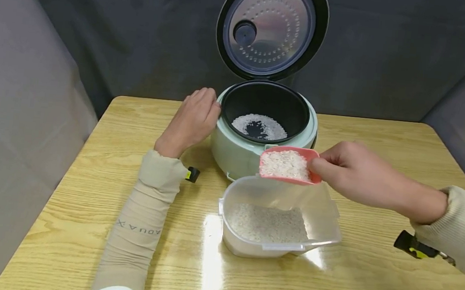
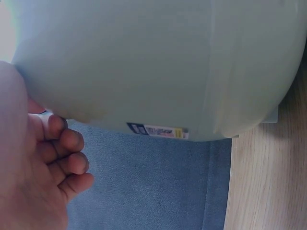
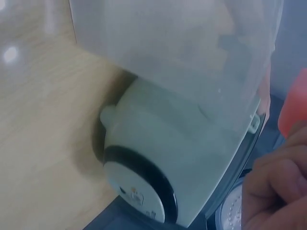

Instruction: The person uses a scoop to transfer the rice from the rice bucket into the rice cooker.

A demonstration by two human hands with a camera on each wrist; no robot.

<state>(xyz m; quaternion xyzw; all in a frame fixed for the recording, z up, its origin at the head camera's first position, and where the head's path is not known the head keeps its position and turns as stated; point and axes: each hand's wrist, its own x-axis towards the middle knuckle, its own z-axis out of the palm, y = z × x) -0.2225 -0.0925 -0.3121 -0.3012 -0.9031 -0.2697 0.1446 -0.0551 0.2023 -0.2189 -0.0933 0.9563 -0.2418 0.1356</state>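
Note:
My right hand [image 1: 354, 170] pinches the handle end of a pink scoop [image 1: 315, 177] heaped with white rice [image 1: 284, 164]. The scoop hangs above the back of a clear plastic container [image 1: 243, 248], in front of the pale green rice cooker [image 1: 232, 152]. More rice [image 1: 267, 224] lies in the container. Inside the cooker's black inner pot [image 1: 236, 101] sits a ring of rice [image 1: 276, 129]. Against the cooker's left side rests my left hand [image 1: 194, 120]. In the left wrist view its fingers [image 2: 72, 141] are loosely curled beside the cooker, with nothing visible inside them.
The cooker's round lid [image 1: 269, 22] stands raised at the back. All of this is on a wooden table [image 1: 134, 121], with dark curtains [image 1: 151, 30] behind it and grey cloth [image 1: 18, 96] at the left side.

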